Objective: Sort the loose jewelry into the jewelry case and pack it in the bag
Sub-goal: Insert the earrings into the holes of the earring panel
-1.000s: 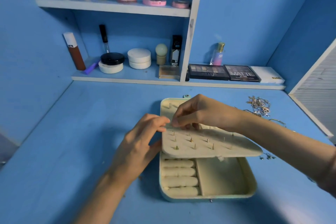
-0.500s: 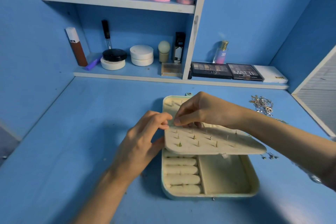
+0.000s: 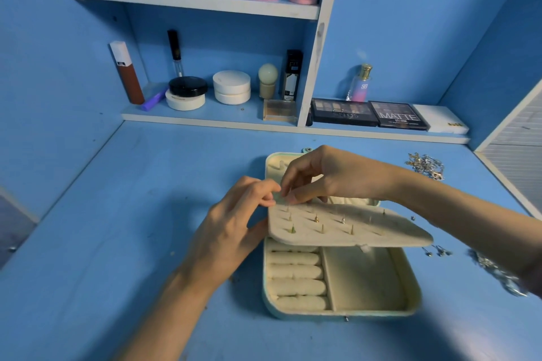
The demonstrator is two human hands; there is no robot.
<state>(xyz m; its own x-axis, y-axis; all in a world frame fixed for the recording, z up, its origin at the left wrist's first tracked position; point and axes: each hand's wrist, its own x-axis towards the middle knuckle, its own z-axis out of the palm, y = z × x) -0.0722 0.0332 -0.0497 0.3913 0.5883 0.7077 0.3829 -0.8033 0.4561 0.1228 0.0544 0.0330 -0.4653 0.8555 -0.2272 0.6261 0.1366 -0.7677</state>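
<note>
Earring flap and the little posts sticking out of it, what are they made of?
The earring flap looks like cream velvet or suede over stiff board: matte, fuzzy. The posts look like metal, gold and silver, with small glints.

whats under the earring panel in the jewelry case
Cushioned ring rolls and an open compartment with nothing visible inside. The earring panel hides their far ends.
</note>
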